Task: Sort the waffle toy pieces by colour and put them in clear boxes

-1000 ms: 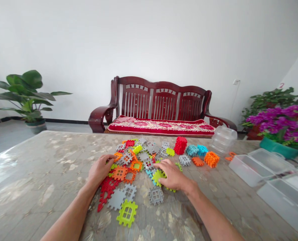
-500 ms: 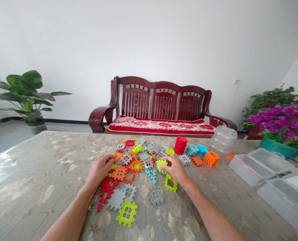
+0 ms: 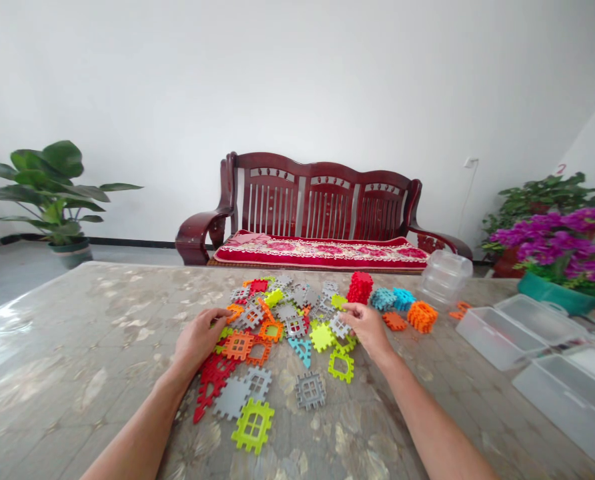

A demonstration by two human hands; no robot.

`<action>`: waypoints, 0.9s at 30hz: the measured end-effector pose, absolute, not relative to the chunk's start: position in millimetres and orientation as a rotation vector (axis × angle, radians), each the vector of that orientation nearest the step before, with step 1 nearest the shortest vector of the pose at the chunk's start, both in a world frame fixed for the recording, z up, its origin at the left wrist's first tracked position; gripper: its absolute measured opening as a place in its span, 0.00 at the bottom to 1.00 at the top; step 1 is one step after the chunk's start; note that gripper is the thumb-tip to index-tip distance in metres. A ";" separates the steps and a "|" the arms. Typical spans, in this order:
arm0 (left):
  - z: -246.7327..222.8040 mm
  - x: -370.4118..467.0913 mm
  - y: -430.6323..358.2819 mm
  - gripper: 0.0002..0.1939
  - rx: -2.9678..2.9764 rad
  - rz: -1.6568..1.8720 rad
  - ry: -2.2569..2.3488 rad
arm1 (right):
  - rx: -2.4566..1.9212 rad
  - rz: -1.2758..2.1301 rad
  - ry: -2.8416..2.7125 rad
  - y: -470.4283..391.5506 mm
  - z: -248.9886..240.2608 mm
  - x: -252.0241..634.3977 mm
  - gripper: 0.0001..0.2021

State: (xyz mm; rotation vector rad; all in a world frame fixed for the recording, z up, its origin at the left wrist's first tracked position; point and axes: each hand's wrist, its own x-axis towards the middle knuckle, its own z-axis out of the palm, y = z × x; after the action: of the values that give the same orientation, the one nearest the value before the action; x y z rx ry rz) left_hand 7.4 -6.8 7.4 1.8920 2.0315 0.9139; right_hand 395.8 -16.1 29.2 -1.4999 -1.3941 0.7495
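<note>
Nearby, red stack (image 3: 360, 289) beyond right hand (image 3: 366, 327), clear boxes (image 3: 492, 343)

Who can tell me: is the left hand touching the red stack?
No, the left hand is at the left edge of the pile, apart from the red stack.

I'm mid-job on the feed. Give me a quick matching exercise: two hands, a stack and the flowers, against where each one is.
1. Left hand
2. Right hand
3. Tall red stack
4. Purple flowers

A. In a teal planter
B. Fingertips at an orange piece, at the left edge of the loose pile
C. Just left of a teal-blue stack, as the camera sees it
D. Fingertips at a grey windowed piece, on the pile's right side

Pairs: 1-B, 2-D, 3-C, 4-A
</note>
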 end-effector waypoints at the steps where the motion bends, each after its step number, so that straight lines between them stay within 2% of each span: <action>1: 7.0 7.3 -6.5 0.16 1.890 0.912 2.036 | -1.527 0.709 -1.418 -15.6 28.9 398.1 0.19; 5: 6.4 6.8 -5.9 0.16 1.895 0.910 2.039 | -1.653 0.476 -1.598 -17.5 31.0 401.6 0.16; 11: 7.9 6.9 -6.5 0.17 1.893 0.903 2.028 | -1.792 0.232 -1.929 -29.5 36.9 389.8 0.22; 14: 8.6 7.0 -6.6 0.18 1.895 0.877 2.026 | -1.815 0.143 -2.006 -33.3 38.2 384.3 0.21; 17: 9.0 7.1 -6.6 0.18 1.897 0.872 2.022 | -1.794 0.129 -2.090 -34.2 40.0 382.7 0.19; 27: 7.6 6.6 -5.9 0.18 1.905 0.895 2.007 | -1.793 0.177 -2.125 -35.9 43.1 384.4 0.21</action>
State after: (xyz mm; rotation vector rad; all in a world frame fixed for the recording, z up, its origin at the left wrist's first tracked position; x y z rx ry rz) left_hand 6.6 -5.9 7.6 1.9049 2.0072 0.8955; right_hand 384.4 -35.9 43.1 -1.7934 -2.1248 0.1767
